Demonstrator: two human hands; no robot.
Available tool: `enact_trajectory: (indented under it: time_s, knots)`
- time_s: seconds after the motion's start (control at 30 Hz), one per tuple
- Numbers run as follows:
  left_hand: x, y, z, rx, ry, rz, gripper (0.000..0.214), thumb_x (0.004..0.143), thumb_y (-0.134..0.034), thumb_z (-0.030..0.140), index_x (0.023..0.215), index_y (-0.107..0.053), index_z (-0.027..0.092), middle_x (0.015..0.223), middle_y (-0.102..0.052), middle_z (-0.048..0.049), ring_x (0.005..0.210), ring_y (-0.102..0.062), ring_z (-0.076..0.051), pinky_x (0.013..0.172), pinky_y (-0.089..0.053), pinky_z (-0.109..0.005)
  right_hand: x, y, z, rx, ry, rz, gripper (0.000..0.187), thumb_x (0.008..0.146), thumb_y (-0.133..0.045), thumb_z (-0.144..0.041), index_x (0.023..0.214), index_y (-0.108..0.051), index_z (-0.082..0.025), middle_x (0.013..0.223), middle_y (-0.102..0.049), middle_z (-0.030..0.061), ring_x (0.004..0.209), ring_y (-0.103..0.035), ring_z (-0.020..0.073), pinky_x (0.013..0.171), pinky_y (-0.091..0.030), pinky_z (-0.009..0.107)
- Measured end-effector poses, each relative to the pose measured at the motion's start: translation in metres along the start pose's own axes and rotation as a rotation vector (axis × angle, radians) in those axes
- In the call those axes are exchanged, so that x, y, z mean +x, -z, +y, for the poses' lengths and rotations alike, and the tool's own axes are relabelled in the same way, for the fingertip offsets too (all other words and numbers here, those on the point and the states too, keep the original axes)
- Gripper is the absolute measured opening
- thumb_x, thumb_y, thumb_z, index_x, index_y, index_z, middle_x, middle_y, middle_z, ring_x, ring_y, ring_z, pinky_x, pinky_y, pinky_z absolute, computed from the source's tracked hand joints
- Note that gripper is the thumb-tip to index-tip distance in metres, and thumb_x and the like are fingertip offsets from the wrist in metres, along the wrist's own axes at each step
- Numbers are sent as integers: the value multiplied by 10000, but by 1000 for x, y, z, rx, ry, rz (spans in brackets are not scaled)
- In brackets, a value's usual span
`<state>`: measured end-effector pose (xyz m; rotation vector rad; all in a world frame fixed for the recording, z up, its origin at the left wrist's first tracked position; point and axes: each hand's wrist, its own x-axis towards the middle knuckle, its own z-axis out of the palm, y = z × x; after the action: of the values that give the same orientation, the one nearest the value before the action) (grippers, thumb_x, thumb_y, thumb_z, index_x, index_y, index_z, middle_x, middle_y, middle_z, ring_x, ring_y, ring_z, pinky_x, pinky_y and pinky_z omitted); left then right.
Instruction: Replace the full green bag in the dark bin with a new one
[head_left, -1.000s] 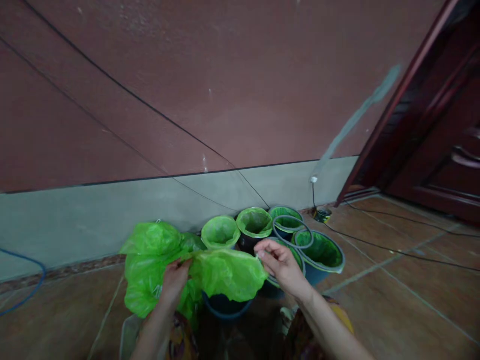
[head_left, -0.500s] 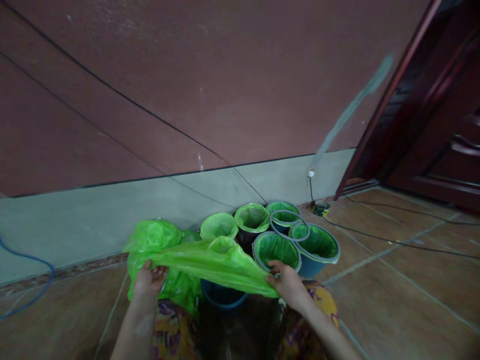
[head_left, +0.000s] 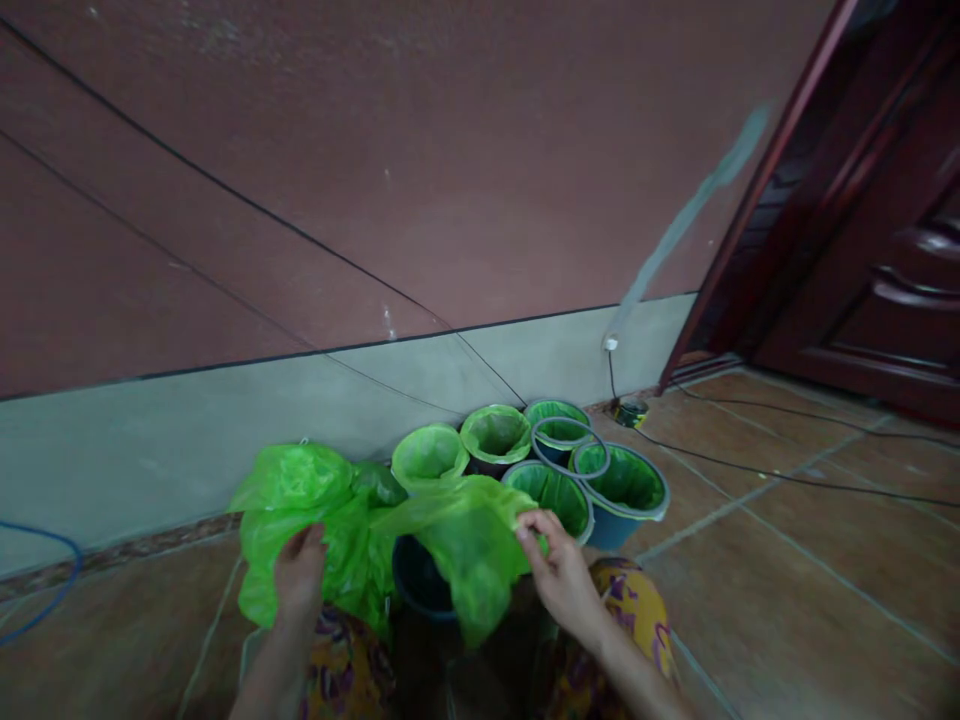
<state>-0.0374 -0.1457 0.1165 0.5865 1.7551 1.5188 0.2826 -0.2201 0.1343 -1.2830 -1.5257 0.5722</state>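
Note:
A thin green plastic bag (head_left: 480, 565) hangs from my right hand (head_left: 559, 575), pinched at its upper right corner between thumb and fingers. Its lower part droops in front of a dark blue bucket (head_left: 409, 575), hiding much of the opening. My left hand (head_left: 300, 570) is raised in front of a heap of green bags (head_left: 300, 480). The left fingers are bent and blurred, so whether they grip any plastic does not show. Behind the bag stand several bins lined with green bags, among them a front one (head_left: 551, 490) and a blue one (head_left: 619, 520).
A loose grey ring (head_left: 534, 440) lies across the rims of the right-hand bins. Against the wall base sits a small tin (head_left: 630, 413). Black cables (head_left: 750, 480) cross the tiled floor towards the dark red door (head_left: 862, 330). At left lies a blue hose (head_left: 71, 560).
The bag was stretched flat between both hands; now its left side has come away from my left hand and it hangs down from the right. My right hand has risen slightly.

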Motion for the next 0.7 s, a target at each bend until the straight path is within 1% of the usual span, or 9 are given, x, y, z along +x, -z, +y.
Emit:
enact_trajectory:
  time_s: [0.03, 0.13, 0.17, 0.2, 0.27, 0.33, 0.47, 0.57, 0.7]
  knots:
    - [-21, -11, 0, -18, 15, -114, 157, 723, -646, 273, 840, -602, 177, 696, -634, 31, 616, -596, -125, 634, -500, -267, -3, -8, -11, -48, 63, -64, 174, 922, -443, -304, 872, -579, -209, 865, -602, 41, 860, -545, 183, 791, -427, 312]
    - [-87, -40, 5, -26, 184, -687, 429, 713, -657, 471, 1005, -654, 157, 905, -707, -71, 818, -658, -203, 701, -517, -313, -13, -43, -32, -135, 191, -207, 153, 902, -450, -172, 871, -594, -212, 905, -620, 41, 897, -536, 191, 833, -423, 346]
    - [-104, -46, 6, -44, 195, -810, 439, 715, -652, 486, 1020, -662, 170, 941, -710, -71, 886, -652, -206, 746, -514, -310, -16, -54, -35, -167, 215, -232, 165, 881, -461, -134, 894, -608, -210, 933, -623, 48, 918, -533, 200, 843, -425, 359]
    - [-117, -51, 7, -58, 164, -868, 409, 705, -672, 458, 1007, -673, 182, 966, -712, -59, 937, -642, -195, 792, -500, -289, -19, -64, -35, -200, 235, -246, 191, 858, -473, -103, 922, -621, -205, 966, -623, 60, 942, -529, 212, 853, -428, 372]
    - [-129, -55, 8, -53, 162, -891, 342, 638, -731, 369, 929, -692, 194, 918, -720, -31, 912, -643, -178, 800, -486, -262, -23, -78, -35, -262, 255, -275, 237, 826, -494, -76, 967, -641, -197, 1012, -623, 78, 976, -523, 232, 872, -432, 398]
    - [-128, -56, 6, -34, 195, -834, 279, 576, -747, 306, 824, -695, 189, 796, -714, -8, 795, -648, -162, 735, -486, -248, -25, -82, -35, -290, 259, -309, 236, 820, -522, -93, 986, -652, -200, 1038, -628, 79, 991, -525, 240, 892, -437, 412]
    - [-111, -60, -3, -34, 162, -652, 202, 562, -706, 294, 721, -674, 174, 661, -669, 15, 654, -610, -130, 640, -469, -229, -25, -66, -48, -215, 260, -361, 284, 823, -545, -106, 1052, -647, -240, 1105, -629, 46, 1024, -549, 210, 929, -452, 369]
    - [-103, -65, -6, -14, 41, -648, 198, 597, -672, 327, 703, -658, 160, 620, -635, 24, 588, -564, -114, 592, -452, -224, -19, -46, -55, -233, 263, -273, 342, 843, -512, -110, 1145, -609, -240, 1169, -611, 54, 1057, -550, 196, 952, -453, 360]
    - [-100, -68, -3, 84, -100, -688, 228, 664, -631, 362, 740, -665, 150, 592, -607, 29, 544, -526, -104, 542, -420, -210, 6, -27, -46, -517, 223, -103, 506, 790, -575, -151, 1292, -513, -172, 1269, -531, 136, 1127, -485, 286, 962, -427, 473]
